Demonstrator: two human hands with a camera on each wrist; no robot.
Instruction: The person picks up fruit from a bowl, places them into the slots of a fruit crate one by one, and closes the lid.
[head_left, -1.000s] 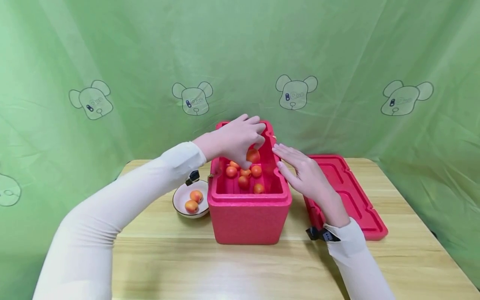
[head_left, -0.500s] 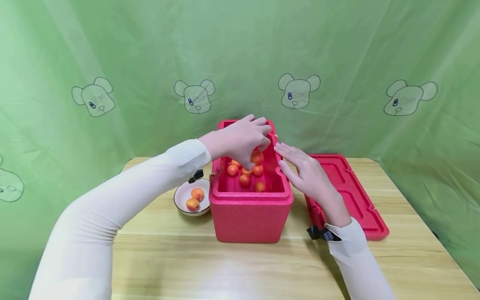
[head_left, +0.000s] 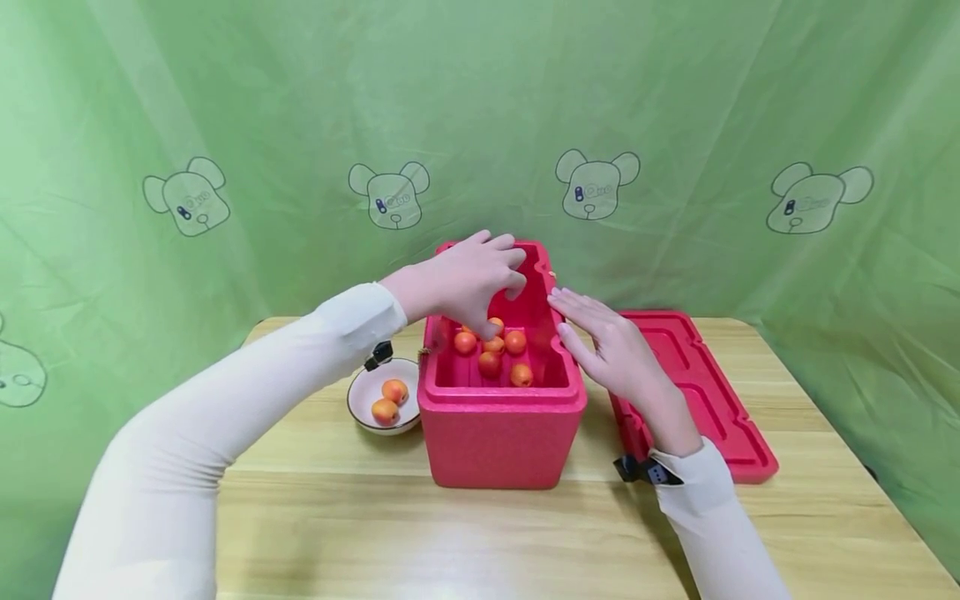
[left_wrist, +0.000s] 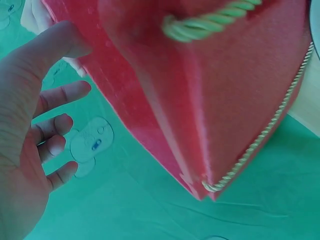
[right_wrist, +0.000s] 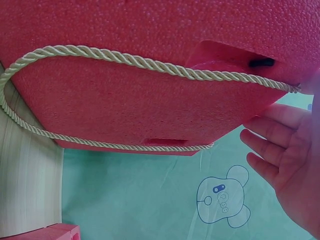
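Note:
A red foam box (head_left: 501, 446) stands uncovered, with several orange-red apricots (head_left: 490, 364) on its floor. Over its opening reaches my left hand (head_left: 474, 279), fingers spread and slightly bent. In the left wrist view that hand (left_wrist: 30, 120) has nothing between thumb and fingers. My right hand (head_left: 618, 350) rests on the box's right rim with straight fingers. The right wrist view has those fingers (right_wrist: 270, 132) at the box's edge, near a twisted rope handle (right_wrist: 125, 57). Part of the fruit is hidden behind my left hand.
To the left of the box, a white bowl (head_left: 362, 421) with a dark rim holds two apricots (head_left: 386, 411). The red lid (head_left: 708, 400) lies on the wooden table (head_left: 337, 533) at the right. A green curtain (head_left: 487, 83) hangs behind.
The apricot that was in my left hand's grip has been let go into the box. That hand has shifted slightly left and its fingers have spread. My right hand stays on the rim.

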